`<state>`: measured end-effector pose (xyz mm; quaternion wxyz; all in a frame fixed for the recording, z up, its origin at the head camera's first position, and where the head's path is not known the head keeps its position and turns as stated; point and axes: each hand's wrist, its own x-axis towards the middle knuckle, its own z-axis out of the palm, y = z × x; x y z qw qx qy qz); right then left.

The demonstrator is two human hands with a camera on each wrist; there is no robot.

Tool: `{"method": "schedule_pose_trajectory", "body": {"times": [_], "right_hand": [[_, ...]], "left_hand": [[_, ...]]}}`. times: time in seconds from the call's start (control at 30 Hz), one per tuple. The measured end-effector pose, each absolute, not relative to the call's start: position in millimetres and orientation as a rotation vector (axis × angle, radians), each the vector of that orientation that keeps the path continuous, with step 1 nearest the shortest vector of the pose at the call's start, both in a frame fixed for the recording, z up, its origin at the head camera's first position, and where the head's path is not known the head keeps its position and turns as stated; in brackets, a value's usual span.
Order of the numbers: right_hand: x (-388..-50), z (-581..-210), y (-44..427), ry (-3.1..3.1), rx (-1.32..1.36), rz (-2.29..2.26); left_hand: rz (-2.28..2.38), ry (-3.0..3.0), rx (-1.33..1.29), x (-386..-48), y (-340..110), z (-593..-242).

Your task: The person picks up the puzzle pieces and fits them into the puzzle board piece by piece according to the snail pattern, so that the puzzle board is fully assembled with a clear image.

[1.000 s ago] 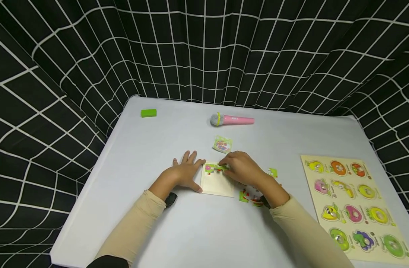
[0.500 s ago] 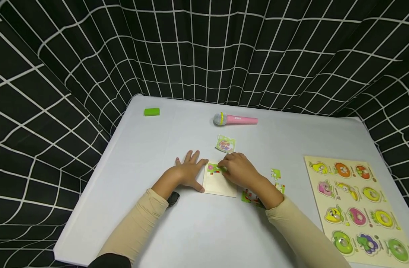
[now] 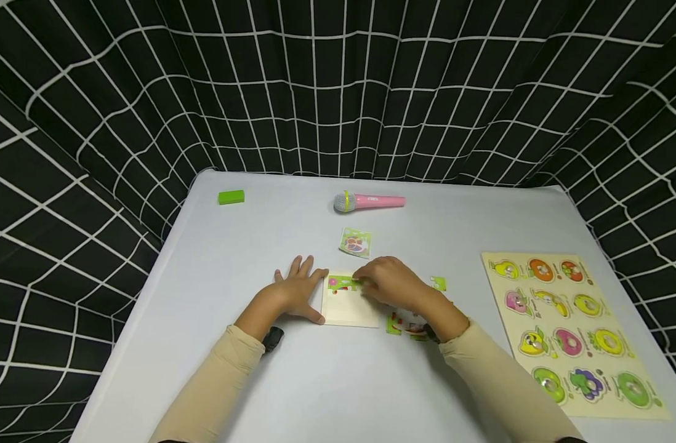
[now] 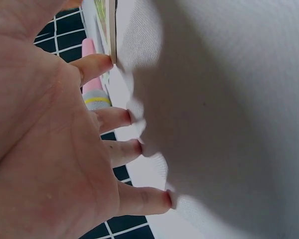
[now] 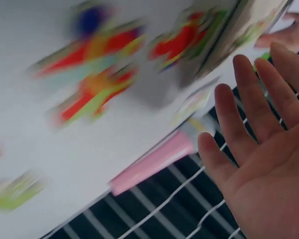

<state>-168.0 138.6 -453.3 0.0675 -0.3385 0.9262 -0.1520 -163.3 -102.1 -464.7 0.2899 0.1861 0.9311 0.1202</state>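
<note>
A small pale wooden tray [image 3: 351, 312] lies flat in the middle of the table, with green and red puzzle pieces [image 3: 342, 283] along its far edge. My left hand [image 3: 293, 294] is spread at its left side, the thumb and a finger touching the rim. In the left wrist view the left hand [image 4: 50, 129] has extended fingers, one against the tray's edge. Over the tray's far right part, my right hand [image 3: 390, 284] rests its fingertips by the pieces. The right wrist view shows the right hand [image 5: 271, 144] with mostly straight fingers; no held piece is visible.
Loose puzzle pieces [image 3: 410, 327] lie right of the tray, partly under my right arm, with another piece [image 3: 438, 283] farther off. Beyond are a picture card [image 3: 356, 242], a pink microphone [image 3: 379, 202] and a green block [image 3: 231, 197]. A fruit board [image 3: 593, 411] lies right.
The head view has shifted slightly. My right fingers stay at the tray's far edge, with small movements over the pieces. My left hand keeps its place at the rim.
</note>
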Motion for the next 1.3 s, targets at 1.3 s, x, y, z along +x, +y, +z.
{"method": "schedule_pose_trajectory", "body": {"times": [1.3], "right_hand": [[-162.8,-458.2,261.9,2.968,-0.606,-0.270]], "left_hand": [[0.327,2.479,0.522,-163.4,-104.0,-463.7]]}}
